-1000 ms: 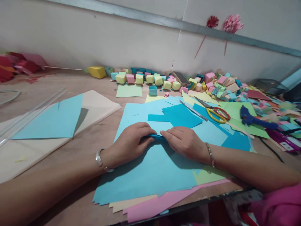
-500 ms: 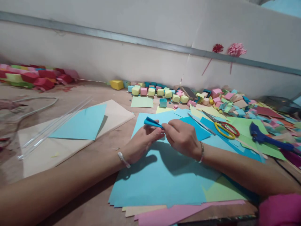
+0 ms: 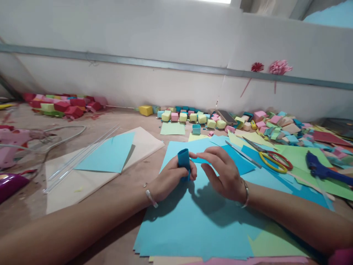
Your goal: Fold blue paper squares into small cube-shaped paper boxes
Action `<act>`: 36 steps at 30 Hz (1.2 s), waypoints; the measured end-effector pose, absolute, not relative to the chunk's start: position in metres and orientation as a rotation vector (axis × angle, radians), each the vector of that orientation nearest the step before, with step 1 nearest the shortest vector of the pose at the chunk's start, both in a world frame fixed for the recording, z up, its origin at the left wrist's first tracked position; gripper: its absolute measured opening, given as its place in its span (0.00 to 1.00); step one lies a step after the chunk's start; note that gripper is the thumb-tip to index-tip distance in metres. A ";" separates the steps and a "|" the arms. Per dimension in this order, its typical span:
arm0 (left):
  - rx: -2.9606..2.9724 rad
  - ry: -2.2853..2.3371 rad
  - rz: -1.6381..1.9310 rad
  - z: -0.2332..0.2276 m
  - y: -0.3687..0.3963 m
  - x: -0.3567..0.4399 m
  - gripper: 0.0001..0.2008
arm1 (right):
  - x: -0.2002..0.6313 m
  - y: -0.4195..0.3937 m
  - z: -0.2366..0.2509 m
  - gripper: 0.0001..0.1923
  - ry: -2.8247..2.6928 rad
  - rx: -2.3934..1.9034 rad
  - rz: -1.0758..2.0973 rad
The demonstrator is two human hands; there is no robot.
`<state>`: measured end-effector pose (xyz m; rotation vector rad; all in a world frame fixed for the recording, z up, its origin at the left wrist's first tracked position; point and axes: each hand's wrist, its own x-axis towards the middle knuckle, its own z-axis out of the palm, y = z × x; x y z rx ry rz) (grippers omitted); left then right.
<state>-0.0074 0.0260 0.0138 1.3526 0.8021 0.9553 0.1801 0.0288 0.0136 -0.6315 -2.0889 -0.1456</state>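
The work surface is a brown wooden table [image 3: 116, 235] set against a white wall. At 6 o'clock a stack of large blue sheets [image 3: 193, 221] is laid flat. At 9 o'clock a cream sheet [image 3: 68, 184] is spread, with clear plastic rods [image 3: 82, 156] across it. At 12 o'clock a row of small paper cubes [image 3: 193, 117] is lined up along the wall. At 3 o'clock green paper [image 3: 298, 158] is placed. At 10 o'clock red and pink paper blocks [image 3: 63, 106] are piled.
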 end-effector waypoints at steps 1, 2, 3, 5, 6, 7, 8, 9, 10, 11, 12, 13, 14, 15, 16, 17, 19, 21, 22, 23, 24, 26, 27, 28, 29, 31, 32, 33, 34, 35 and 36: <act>1.407 0.783 0.929 0.015 0.025 -0.008 0.20 | 0.181 0.029 0.016 0.17 -2.074 -0.643 -0.135; 1.458 0.773 0.906 0.015 0.024 -0.008 0.19 | 0.182 0.030 0.017 0.18 -2.069 -0.641 -0.125; 1.510 0.769 0.889 0.016 0.022 -0.008 0.19 | 0.183 0.030 0.018 0.19 -2.074 -0.626 -0.114; 1.622 0.768 0.870 0.016 0.021 -0.008 0.19 | 0.183 0.031 0.018 0.21 -2.094 -0.579 -0.114; 1.671 0.762 0.865 0.015 0.021 -0.008 0.18 | 0.182 0.031 0.017 0.21 -2.102 -0.556 -0.131; 1.708 0.753 0.868 0.014 0.021 -0.008 0.18 | 0.182 0.031 0.017 0.20 -2.105 -0.535 -0.158; 1.736 0.747 0.873 0.013 0.021 -0.008 0.19 | 0.181 0.031 0.016 0.19 -2.101 -0.521 -0.184; 1.758 0.746 0.876 0.012 0.021 -0.008 0.19 | 0.181 0.031 0.016 0.17 -2.092 -0.509 -0.199; 1.780 0.751 0.873 0.011 0.020 -0.008 0.19 | 0.181 0.031 0.016 0.14 -2.084 -0.494 -0.201; 1.804 0.765 0.868 0.010 0.020 -0.008 0.20 | 0.181 0.031 0.017 0.12 -2.083 -0.472 -0.189; 1.832 0.782 0.858 0.010 0.020 -0.008 0.20 | 0.182 0.031 0.019 0.11 -2.088 -0.450 -0.166; 1.861 0.805 0.848 0.009 0.019 -0.008 0.20 | 0.182 0.031 0.021 0.09 -2.105 -0.433 -0.137; 1.889 0.828 0.838 0.008 0.019 -0.008 0.20 | 0.183 0.031 0.023 0.08 -2.133 -0.426 -0.113; 1.915 0.851 0.828 0.008 0.018 -0.008 0.19 | 0.183 0.031 0.026 0.08 -2.167 -0.422 -0.100; 1.938 0.872 0.822 0.008 0.018 -0.008 0.19 | 0.184 0.030 0.028 0.07 -2.207 -0.425 -0.092; 1.960 0.888 0.817 0.007 0.018 -0.009 0.18 | 0.184 0.030 0.030 0.06 -2.248 -0.432 -0.088; 2.006 0.896 0.805 0.007 0.018 -0.009 0.15 | 0.184 0.030 0.032 0.06 -2.300 -0.435 -0.092; 2.049 0.869 0.786 0.007 0.018 -0.010 0.13 | 0.184 0.030 0.032 0.07 -2.301 -0.422 -0.102; 2.064 0.843 0.775 0.008 0.018 -0.011 0.11 | 0.184 0.031 0.031 0.07 -2.289 -0.416 -0.107; 2.073 0.808 0.762 0.009 0.018 -0.011 0.09 | 0.184 0.032 0.030 0.07 -2.269 -0.407 -0.110; 2.075 0.769 0.754 0.009 0.018 -0.011 0.08 | 0.185 0.032 0.029 0.07 -2.245 -0.396 -0.103; 2.055 0.692 0.748 0.010 0.019 -0.011 0.06 | 0.187 0.035 0.028 0.05 -2.192 -0.382 -0.055; 2.038 0.667 0.750 0.010 0.019 -0.011 0.06 | 0.188 0.036 0.028 0.04 -2.170 -0.378 -0.016; 2.025 0.656 0.752 0.009 0.020 -0.010 0.07 | 0.189 0.037 0.028 0.04 -2.151 -0.371 0.021; 2.017 0.659 0.752 0.009 0.020 -0.010 0.09 | 0.190 0.038 0.029 0.03 -2.140 -0.358 0.050; 2.017 0.681 0.743 0.007 0.021 -0.009 0.11 | 0.190 0.038 0.031 0.03 -2.129 -0.331 0.082; 2.021 0.691 0.737 0.007 0.021 -0.009 0.12 | 0.189 0.038 0.032 0.03 -2.125 -0.319 0.091; 2.026 0.697 0.727 0.007 0.021 -0.009 0.12 | 0.188 0.038 0.032 0.03 -2.119 -0.310 0.099; 2.032 0.695 0.716 0.007 0.021 -0.009 0.12 | 0.187 0.037 0.032 0.03 -2.109 -0.310 0.106; 2.041 0.691 0.705 0.007 0.020 -0.009 0.12 | 0.187 0.035 0.033 0.03 -2.100 -0.318 0.116; 2.052 0.685 0.693 0.007 0.020 -0.010 0.12 | 0.186 0.034 0.032 0.03 -2.092 -0.330 0.126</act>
